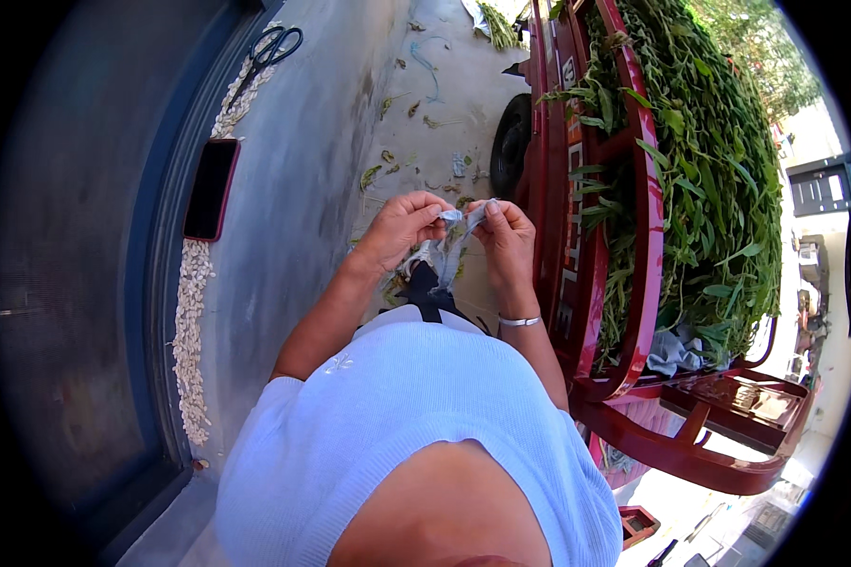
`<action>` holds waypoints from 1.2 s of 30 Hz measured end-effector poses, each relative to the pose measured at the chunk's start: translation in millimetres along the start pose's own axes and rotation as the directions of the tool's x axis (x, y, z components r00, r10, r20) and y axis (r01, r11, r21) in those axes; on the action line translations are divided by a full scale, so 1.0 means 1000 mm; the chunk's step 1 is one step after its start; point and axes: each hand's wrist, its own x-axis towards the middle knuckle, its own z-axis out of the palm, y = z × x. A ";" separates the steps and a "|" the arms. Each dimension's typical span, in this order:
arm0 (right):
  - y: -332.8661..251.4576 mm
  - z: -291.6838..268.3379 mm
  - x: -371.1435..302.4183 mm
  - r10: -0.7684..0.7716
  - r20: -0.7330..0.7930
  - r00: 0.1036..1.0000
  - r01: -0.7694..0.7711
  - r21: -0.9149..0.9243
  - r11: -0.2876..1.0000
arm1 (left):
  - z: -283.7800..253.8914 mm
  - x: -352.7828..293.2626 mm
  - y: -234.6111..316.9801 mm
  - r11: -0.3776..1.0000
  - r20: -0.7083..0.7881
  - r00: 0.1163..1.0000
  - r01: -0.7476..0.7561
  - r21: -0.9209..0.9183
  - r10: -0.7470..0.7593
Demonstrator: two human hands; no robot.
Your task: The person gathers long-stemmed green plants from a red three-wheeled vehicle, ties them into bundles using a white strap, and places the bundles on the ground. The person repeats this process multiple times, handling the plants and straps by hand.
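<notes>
In front of my body, both hands pinch a pale blue-grey strip of thin, crumpled material; I cannot tell whether it is cloth or plastic. My left hand grips a small end of it between thumb and fingers. Close by on the right, my right hand pinches another part near the top, with a silver bracelet around that wrist. Below the fingers the rest of the strip hangs loosely. Whether the two held parts are joined cannot be made out.
A red cargo vehicle loaded with leafy green plants stands close on my right. Along the left ledge lie pale seeds, a dark phone and black-handled scissors. Fallen leaves dot the concrete floor.
</notes>
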 end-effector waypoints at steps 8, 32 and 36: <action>-0.039 -0.010 0.135 0.099 0.045 0.994 -0.105 0.187 0.977 | 0.021 0.125 0.060 0.917 -0.012 0.980 -0.184 0.355 0.201; -0.123 -0.058 0.296 -0.488 0.243 0.838 0.545 -0.336 0.768 | 0.084 0.326 0.124 0.700 0.200 0.951 0.023 0.714 -0.236; -0.127 -0.064 0.313 -0.462 0.186 0.867 0.490 -0.484 0.725 | 0.088 0.342 0.131 0.786 0.252 0.882 0.187 0.590 -0.398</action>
